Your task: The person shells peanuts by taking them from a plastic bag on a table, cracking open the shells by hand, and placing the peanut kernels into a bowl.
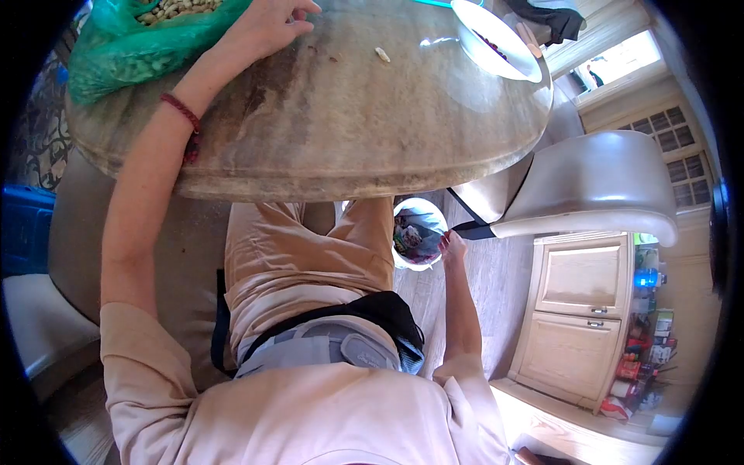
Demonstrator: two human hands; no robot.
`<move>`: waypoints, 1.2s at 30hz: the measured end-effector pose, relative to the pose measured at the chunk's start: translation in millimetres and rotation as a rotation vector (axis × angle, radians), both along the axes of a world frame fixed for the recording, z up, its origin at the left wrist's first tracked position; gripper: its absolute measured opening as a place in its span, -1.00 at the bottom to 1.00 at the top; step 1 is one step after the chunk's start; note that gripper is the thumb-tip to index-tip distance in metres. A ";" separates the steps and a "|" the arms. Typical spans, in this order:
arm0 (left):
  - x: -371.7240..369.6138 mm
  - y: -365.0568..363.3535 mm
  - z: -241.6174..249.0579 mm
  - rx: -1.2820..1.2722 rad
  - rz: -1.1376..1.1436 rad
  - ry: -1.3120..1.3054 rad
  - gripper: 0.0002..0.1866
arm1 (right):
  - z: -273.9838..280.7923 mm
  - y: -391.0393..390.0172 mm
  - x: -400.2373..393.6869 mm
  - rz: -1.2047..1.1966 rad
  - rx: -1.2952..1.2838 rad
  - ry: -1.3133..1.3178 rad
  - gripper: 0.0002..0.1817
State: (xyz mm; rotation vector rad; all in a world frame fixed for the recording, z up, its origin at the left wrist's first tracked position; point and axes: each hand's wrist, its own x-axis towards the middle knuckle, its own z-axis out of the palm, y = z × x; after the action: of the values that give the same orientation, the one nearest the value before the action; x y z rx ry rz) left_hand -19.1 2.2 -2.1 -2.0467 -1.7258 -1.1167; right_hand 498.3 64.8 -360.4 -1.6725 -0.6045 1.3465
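Observation:
My left hand [277,23] is over the stone-patterned table [325,124], thumb and fingers apart, with nothing visible between them. Beside that forearm lies a green plastic bag [128,66] holding many unshelled peanuts [180,9]. A single peanut [382,54] rests alone on the tabletop. At the table's right, a white bowl [508,58] contains small dark red pieces. Down beside my right leg, my right hand [453,248] is at the rim of a white waste bin [419,266] with mixed rubbish inside. Its fingers look bunched together; what they hold, if anything, is too small to make out.
A pale padded chair [593,186] stands to the right of the table. Behind it are wooden cabinet doors [577,310] and shelves with bottles and packets. On the left are a blue container [27,229] and another light seat [46,318].

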 end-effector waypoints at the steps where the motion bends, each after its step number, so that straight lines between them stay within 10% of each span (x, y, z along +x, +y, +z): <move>1: 0.3 -1.2 1.7 0.004 0.004 -0.001 -0.75 | 5.6 -1.4 1.3 0.004 0.004 -0.001 -0.76; 8: -10.2 12.0 -9.8 0.054 0.044 0.037 -0.72 | 136.0 11.2 -37.3 -0.113 0.639 -0.053 -0.88; 17: -5.0 8.0 -9.7 0.052 0.025 -0.051 -0.77 | 343.1 3.4 -182.8 0.719 1.156 -0.709 -0.78; 26: -1.1 0.3 -2.5 0.117 0.024 -0.096 -0.79 | 356.8 0.2 -329.1 1.183 1.290 -1.126 -0.66; 36: -13.8 -18.0 26.1 0.491 0.065 -0.199 -0.85 | 339.1 -3.6 -339.3 1.135 1.466 -1.352 -0.85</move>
State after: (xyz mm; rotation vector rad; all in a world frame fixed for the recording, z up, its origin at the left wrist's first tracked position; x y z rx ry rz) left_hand -32.9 -15.9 23.9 -1.6147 -1.4000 -1.5785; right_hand 158.9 61.2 -21.3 -0.5652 -2.6749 -0.2297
